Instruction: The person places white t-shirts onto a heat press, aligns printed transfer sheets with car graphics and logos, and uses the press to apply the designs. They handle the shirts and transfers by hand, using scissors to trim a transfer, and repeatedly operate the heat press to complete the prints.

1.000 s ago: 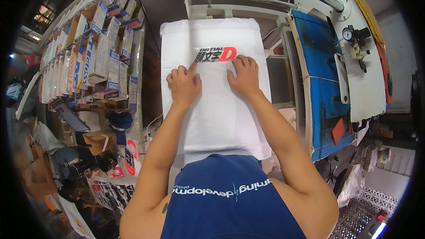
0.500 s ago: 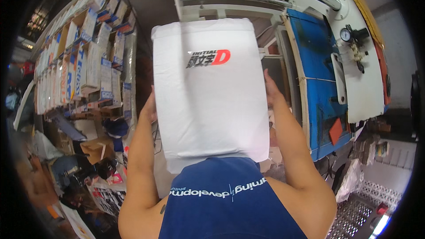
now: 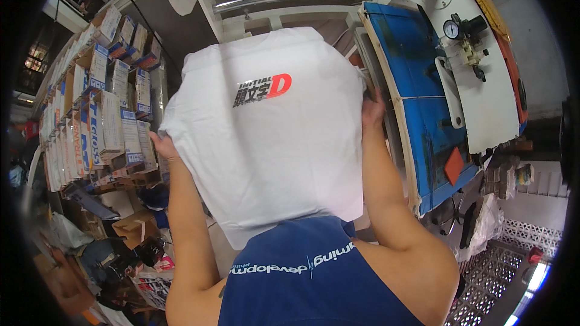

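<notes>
A white T-shirt (image 3: 272, 151) with a small black and red chest print lies spread in front of me, its lower edge close to my body. Its sides now hang wide, and soft folds run down its left part. At the shirt's left edge, my left hand (image 3: 164, 146) grips the cloth, thumb showing and the other fingers mostly hidden under it. My right hand (image 3: 373, 113) is closed on the cloth at the right edge, beside the blue panel. Whatever supports the shirt is covered by it.
Beyond the shirt stands a white machine frame with chrome bars (image 3: 314, 0). To the right are a blue panel (image 3: 417, 121) and a pressure gauge (image 3: 451, 29). Long cardboard boxes (image 3: 109, 121) fill a rack at left. A perforated grate (image 3: 492, 278) lies at lower right.
The shirt has widened from a taut rectangle into a looser spread. My left hand has moved out to the left with the cloth edge. The view has shifted a little.
</notes>
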Demonstrator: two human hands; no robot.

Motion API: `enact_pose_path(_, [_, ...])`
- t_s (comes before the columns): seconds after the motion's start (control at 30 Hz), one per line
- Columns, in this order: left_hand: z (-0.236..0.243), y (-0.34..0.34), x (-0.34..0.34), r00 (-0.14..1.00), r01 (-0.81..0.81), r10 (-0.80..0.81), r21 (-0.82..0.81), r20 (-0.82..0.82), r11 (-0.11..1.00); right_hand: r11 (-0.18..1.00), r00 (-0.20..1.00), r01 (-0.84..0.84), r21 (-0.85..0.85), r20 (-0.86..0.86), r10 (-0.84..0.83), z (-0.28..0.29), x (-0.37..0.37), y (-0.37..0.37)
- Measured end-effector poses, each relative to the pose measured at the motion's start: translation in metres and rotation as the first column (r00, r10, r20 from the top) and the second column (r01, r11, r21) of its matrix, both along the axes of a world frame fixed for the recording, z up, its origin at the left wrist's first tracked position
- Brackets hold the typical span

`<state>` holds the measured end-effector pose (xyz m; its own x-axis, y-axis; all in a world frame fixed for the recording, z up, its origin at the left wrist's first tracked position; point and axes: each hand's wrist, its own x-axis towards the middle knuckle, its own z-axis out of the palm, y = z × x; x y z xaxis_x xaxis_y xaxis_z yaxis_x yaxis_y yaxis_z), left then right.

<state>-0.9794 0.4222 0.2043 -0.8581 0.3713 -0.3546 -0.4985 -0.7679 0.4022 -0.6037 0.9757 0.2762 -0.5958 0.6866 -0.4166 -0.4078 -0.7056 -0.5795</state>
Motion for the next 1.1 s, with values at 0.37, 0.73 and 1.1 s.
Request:
enact_pose_path(0.37, [-0.033, -0.004, -0.034, 0.943, -0.330, 0.323, -0.113, -0.076, 0.937, 0.987, 0.965, 0.069, 0.142, -0.260, -0.030, -0.017, -0.028, 0.040])
enact_pose_path(0.73, [-0.088, -0.057, -0.074, 0.971, -0.140, 0.171, 0.186, -0.166, 0.973, 0.981, 0.973, 0.176, -0.084, -0.137, -0.186, -0.007, -0.035, 0.046])
enact_pose_path(1.1, [0.001, 0.006, -0.030, 0.921, -0.390, 0.387, -0.065, -0.054, 0.919, 0.987, 0.983, 0.154, -0.040, -0.097, -0.157, -0.001, -0.034, 0.049])
